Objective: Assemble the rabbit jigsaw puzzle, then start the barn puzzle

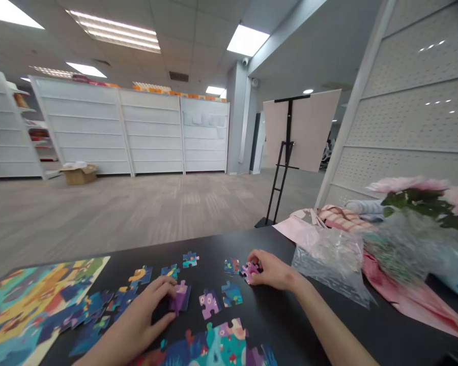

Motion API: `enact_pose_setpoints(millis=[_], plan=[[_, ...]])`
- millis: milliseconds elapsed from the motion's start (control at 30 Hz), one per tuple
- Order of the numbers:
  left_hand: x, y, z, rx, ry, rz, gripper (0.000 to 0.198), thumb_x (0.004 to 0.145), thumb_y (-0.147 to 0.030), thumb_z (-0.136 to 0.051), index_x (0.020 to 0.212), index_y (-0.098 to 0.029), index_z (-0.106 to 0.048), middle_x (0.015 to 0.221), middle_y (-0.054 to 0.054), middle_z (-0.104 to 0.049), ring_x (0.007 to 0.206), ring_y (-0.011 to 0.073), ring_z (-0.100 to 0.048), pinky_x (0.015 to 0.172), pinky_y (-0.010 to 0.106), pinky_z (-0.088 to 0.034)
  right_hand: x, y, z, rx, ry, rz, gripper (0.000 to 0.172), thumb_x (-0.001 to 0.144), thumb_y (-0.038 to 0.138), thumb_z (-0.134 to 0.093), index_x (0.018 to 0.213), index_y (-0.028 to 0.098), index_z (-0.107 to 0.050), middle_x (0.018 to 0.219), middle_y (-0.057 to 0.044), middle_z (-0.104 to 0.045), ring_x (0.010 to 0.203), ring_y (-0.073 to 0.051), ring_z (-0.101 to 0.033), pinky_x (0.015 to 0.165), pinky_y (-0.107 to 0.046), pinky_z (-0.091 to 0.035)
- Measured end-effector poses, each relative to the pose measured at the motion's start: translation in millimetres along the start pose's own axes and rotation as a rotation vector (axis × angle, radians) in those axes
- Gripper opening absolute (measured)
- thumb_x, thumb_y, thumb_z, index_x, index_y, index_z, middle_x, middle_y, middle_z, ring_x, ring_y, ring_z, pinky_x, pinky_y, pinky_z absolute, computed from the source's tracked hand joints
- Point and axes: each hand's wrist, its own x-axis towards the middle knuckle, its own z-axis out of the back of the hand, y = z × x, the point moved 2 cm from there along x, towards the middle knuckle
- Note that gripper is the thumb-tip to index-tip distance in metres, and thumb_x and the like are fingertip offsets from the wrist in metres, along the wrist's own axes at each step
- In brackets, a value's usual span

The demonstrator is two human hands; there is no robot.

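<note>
My left hand (145, 310) rests with its fingers on a purple jigsaw piece (180, 298) on the black table (290, 325). My right hand (273, 270) pinches a pink-and-purple jigsaw piece (250, 271) against the tabletop. Several loose pieces lie between my hands, among them a pink one (209, 304) and a teal one (231, 294). A joined group of colourful pieces (209, 345) sits at the bottom edge of the view. To the left, a darker joined stretch of pieces (91, 310) meets a printed picture sheet (34, 305).
A crumpled clear plastic bag (328, 259) lies right of my right hand, on pink wrapping (412, 297). Pink artificial flowers (416, 190) and folded cloth (343, 218) lie beyond. An easel (286, 152), white shelving (130, 132) and a cardboard box (79, 174) stand farther off.
</note>
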Motion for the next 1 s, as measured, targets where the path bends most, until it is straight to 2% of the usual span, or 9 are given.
enact_pose_setpoints(millis=[100, 167, 267, 500, 667, 833, 900, 1000], plan=[[2.2, 1.4, -3.7, -0.178, -0.025, 0.074, 0.029, 0.08, -0.011, -0.064, 0.104, -0.024, -0.055, 0.098, 0.002, -0.066, 0.086, 0.0175, -0.067, 0.074, 0.027, -0.056, 1.1, 4.0, -2.8, -0.001, 0.005, 0.013, 0.041, 0.067, 0.03, -0.077, 0.106, 0.019, -0.067, 0.102, -0.005, -0.068, 0.09, -0.021, -0.062, 0.078, -0.029, -0.044], [2.9, 3.7, -7.6, -0.275, -0.03, 0.123, 0.031, 0.079, -0.012, -0.066, 0.105, -0.023, -0.053, 0.087, -0.002, -0.065, 0.076, 0.0146, -0.066, 0.068, 0.024, -0.055, 2.6, 5.0, -5.8, -0.007, -0.003, 0.026, 0.04, 0.071, 0.031, -0.074, 0.108, 0.019, -0.067, 0.1, -0.007, -0.068, 0.09, -0.023, -0.062, 0.08, -0.032, -0.044], [3.3, 5.6, -10.4, -0.306, -0.048, 0.143, 0.032, 0.079, -0.012, -0.069, 0.105, -0.022, -0.052, 0.086, -0.003, -0.064, 0.075, 0.0135, -0.067, 0.067, 0.023, -0.054, 5.5, 4.2, -9.4, -0.005, -0.014, 0.054, 0.042, 0.074, 0.035, -0.072, 0.114, 0.02, -0.067, 0.102, -0.008, -0.068, 0.09, -0.024, -0.063, 0.08, -0.033, -0.045], [1.3, -1.2, -4.5, -0.21, -0.045, 0.071, 0.029, 0.084, -0.016, -0.066, 0.11, -0.023, -0.056, 0.089, -0.001, -0.065, 0.072, 0.0126, -0.066, 0.065, 0.023, -0.053, 5.8, 10.3, -12.4, -0.021, -0.05, 0.058, 0.042, 0.077, 0.041, -0.072, 0.114, 0.02, -0.069, 0.101, -0.007, -0.068, 0.091, -0.024, -0.064, 0.082, -0.032, -0.046], [0.8, 1.3, -1.5, -0.148, -0.039, 0.09, 0.028, 0.087, -0.026, -0.07, 0.113, -0.023, -0.059, 0.077, -0.005, -0.069, 0.067, 0.0138, -0.067, 0.064, 0.023, -0.05, 7.4, 16.3, -19.4, -0.032, -0.091, 0.053, 0.038, 0.081, 0.044, -0.069, 0.111, 0.02, -0.068, 0.099, -0.006, -0.067, 0.09, -0.022, -0.063, 0.082, -0.031, -0.044], [-0.1, 0.6, 3.7, 0.028, -0.063, 0.094, 0.03, 0.084, -0.033, -0.077, 0.11, -0.026, -0.065, 0.071, -0.007, -0.07, 0.064, 0.0145, -0.066, 0.063, 0.023, -0.045, 7.9, 15.7, -20.7, -0.001, -0.125, 0.054, 0.036, 0.079, 0.043, -0.072, 0.106, 0.019, -0.07, 0.095, -0.005, -0.066, 0.086, -0.021, -0.062, 0.08, -0.032, -0.044], [-0.8, -0.5, 4.8, 0.065, -0.083, 0.083, 0.03, 0.084, -0.036, -0.077, 0.11, -0.026, -0.066, 0.071, -0.007, -0.07, 0.063, 0.0145, -0.065, 0.063, 0.023, -0.044, 7.1, 16.8, -18.9, 0.024, -0.146, 0.059, 0.037, 0.08, 0.043, -0.072, 0.107, 0.018, -0.07, 0.099, -0.007, -0.065, 0.086, -0.021, -0.062, 0.082, -0.033, -0.045], [-2.5, -5.1, 4.6, 0.098, -0.124, 0.035, 0.03, 0.085, -0.037, -0.076, 0.111, -0.027, -0.066, 0.068, -0.007, -0.068, 0.062, 0.0142, -0.065, 0.063, 0.023, -0.045, 3.3, 27.1, -14.6, 0.075, -0.19, 0.085, 0.036, 0.089, 0.044, -0.062, 0.114, 0.018, -0.069, 0.106, -0.009, -0.065, 0.088, -0.021, -0.062, 0.085, -0.035, -0.045]])
